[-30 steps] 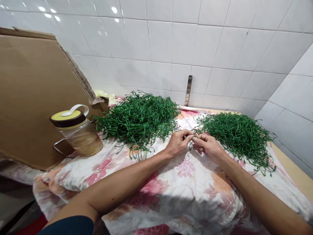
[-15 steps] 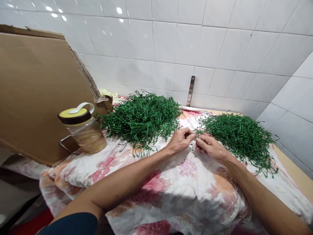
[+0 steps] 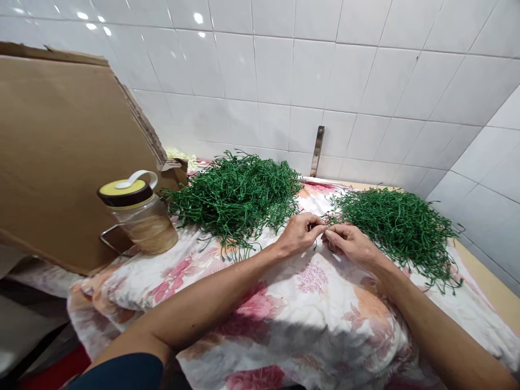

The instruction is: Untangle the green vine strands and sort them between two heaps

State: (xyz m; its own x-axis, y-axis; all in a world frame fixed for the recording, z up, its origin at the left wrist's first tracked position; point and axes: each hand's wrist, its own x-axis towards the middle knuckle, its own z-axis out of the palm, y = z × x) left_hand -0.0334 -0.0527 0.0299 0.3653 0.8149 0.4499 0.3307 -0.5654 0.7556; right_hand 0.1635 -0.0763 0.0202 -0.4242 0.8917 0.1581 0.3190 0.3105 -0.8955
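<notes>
My left hand (image 3: 299, 234) and my right hand (image 3: 349, 244) meet fingertip to fingertip over the floral cloth (image 3: 312, 314). Each is pinched on thin green stems, whose small ends poke out around the fingers; most of the piece is hidden. A large heap of green plastic-looking stems (image 3: 239, 195) lies to the left of my left hand. Beyond my right hand, on the right, is a second green heap (image 3: 398, 227). A few loose sprigs lie between the heaps, just behind my fingertips.
A clear jar (image 3: 150, 225) with a yellow and brown lid stands on the left, holding brownish liquid. Behind it leans a big cardboard box (image 3: 69, 157). A metal strip (image 3: 317, 151) rises against the tiled wall (image 3: 272, 65) at the back.
My fingertips have drawn slightly closer together, and less of the green piece shows between them. The heaps and the jar look the same.
</notes>
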